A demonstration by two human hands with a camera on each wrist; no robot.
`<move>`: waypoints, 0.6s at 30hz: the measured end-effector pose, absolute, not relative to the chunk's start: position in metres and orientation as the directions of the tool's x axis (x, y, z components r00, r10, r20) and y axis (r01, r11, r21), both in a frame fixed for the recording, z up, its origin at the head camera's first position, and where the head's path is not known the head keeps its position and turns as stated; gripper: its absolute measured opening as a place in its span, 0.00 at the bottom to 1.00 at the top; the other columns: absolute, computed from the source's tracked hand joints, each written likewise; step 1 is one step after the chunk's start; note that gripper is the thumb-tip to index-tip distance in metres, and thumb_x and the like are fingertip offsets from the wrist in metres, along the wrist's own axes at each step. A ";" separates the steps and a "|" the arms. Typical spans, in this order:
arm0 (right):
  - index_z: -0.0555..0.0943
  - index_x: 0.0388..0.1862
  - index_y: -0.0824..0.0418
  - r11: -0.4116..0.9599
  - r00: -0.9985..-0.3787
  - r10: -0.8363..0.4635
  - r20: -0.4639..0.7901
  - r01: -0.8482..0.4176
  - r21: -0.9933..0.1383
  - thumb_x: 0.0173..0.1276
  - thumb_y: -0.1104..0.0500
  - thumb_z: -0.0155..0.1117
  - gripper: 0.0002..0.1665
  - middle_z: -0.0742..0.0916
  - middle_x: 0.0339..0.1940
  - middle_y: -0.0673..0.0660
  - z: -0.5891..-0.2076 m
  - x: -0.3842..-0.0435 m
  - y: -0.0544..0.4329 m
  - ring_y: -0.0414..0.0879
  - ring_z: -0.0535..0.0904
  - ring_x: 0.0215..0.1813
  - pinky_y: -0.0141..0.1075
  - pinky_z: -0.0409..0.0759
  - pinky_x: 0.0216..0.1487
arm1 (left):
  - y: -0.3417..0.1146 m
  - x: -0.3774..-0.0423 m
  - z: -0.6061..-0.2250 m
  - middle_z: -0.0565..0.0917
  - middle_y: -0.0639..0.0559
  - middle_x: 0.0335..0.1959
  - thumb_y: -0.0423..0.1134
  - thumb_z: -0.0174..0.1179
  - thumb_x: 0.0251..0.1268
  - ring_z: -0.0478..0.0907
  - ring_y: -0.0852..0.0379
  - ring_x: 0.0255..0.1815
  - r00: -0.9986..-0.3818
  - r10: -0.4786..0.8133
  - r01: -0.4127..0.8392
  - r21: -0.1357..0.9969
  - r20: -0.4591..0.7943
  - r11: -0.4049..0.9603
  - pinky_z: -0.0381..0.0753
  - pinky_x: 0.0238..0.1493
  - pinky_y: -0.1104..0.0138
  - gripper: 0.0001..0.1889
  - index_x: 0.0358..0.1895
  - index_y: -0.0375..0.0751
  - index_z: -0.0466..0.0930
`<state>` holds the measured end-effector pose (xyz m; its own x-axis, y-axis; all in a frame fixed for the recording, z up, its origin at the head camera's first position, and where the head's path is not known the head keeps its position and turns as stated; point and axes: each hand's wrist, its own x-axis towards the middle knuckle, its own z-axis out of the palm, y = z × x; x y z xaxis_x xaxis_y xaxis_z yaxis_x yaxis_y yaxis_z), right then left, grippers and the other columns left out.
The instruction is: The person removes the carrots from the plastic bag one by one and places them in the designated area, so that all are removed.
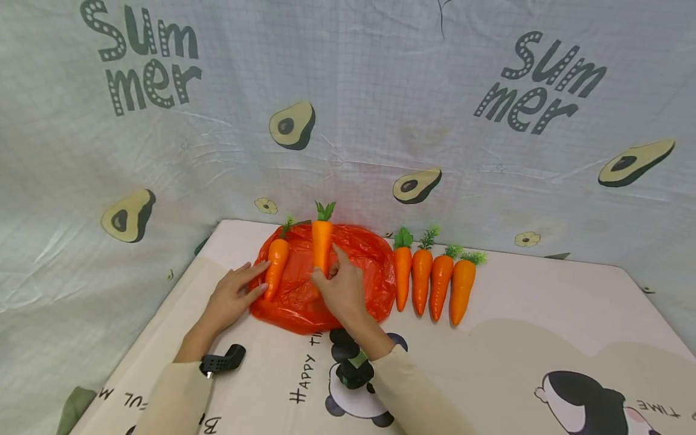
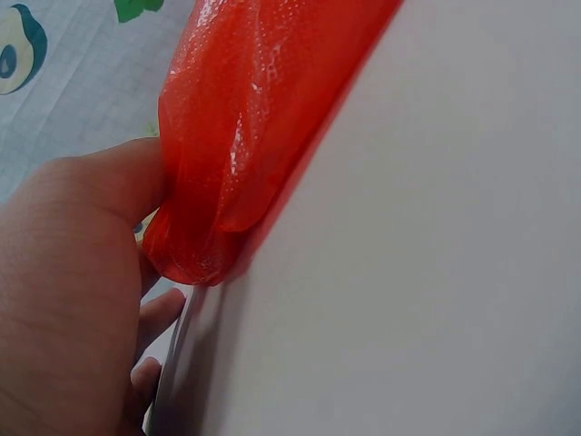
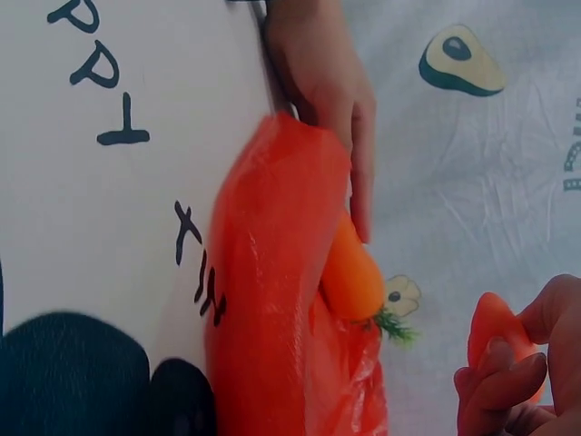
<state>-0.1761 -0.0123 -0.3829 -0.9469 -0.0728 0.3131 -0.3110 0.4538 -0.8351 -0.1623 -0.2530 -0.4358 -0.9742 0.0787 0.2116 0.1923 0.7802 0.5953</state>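
Note:
An open red plastic bag (image 1: 304, 320) lies on the table with its rim spread wide. My left hand (image 1: 231, 297) holds the left side of the bag, thumb and fingers on either side of its fold (image 2: 204, 218) in the left wrist view. One orange carrot (image 1: 277, 269) leans inside the bag right by those fingertips, its green top at the far rim. Over the bag's middle, my right hand (image 1: 345, 289) pinches a second carrot (image 1: 322, 238) near its lower end, leafy top pointing away. In the right wrist view, this carrot (image 3: 495, 327) shows between the thumb and fingers.
Several carrots lie side by side right of the bag, the nearest carrot (image 1: 402, 272) close to its edge. A printed cloth (image 1: 348, 72) hangs behind the pale table (image 1: 516, 302). Black devices sit on the left wrist (image 1: 220, 361) and right wrist (image 1: 356, 376).

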 end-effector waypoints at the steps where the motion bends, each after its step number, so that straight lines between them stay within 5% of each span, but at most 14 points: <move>1: 0.69 0.67 0.67 0.457 -0.947 -0.068 0.313 -0.308 -0.835 0.61 0.57 0.64 0.36 0.75 0.20 0.52 -0.382 -0.176 -0.010 0.42 0.70 0.19 0.29 0.74 0.19 | -0.253 -0.162 -0.436 0.69 0.38 0.66 0.47 0.60 0.65 0.54 0.34 0.71 -0.974 0.078 0.192 0.596 0.212 0.780 0.45 0.68 0.38 0.30 0.69 0.45 0.67; 18: 0.70 0.67 0.63 0.491 -0.947 -0.008 0.321 -0.283 -0.824 0.61 0.56 0.64 0.35 0.75 0.20 0.51 -0.373 -0.169 0.028 0.46 0.70 0.23 0.33 0.74 0.22 | -0.251 -0.162 -0.438 0.68 0.38 0.67 0.47 0.60 0.66 0.53 0.35 0.71 -0.976 0.072 0.185 0.601 0.208 0.777 0.45 0.68 0.38 0.30 0.69 0.46 0.67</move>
<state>-0.1686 0.0283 -0.3733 -0.9471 -0.0075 0.3209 -0.2830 0.4915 -0.8236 -0.1620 -0.2514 -0.4379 -0.9755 0.0723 0.2076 0.1855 0.7775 0.6010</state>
